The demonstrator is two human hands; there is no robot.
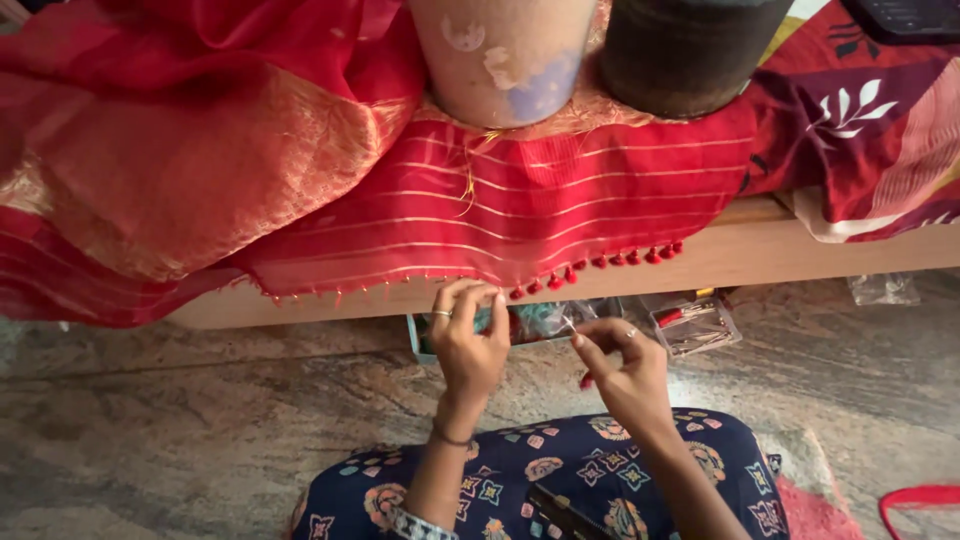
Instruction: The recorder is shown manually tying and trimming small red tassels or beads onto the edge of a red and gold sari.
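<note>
Red cloth (520,215) with thin gold stripes hangs over the edge of the wooden worktop (800,255). It looks light, soft and a little slippery, so I judge it is best held at the lower hem, near the small red tassels (600,262). The left hand (468,345) pinches this hem with closed fingers. The right hand (625,370) is closed on something thin, perhaps a thread; I cannot tell. Two round pots (500,55) stand on the cloth above. A clear box (697,325) lies on the stone floor (200,430).
</note>
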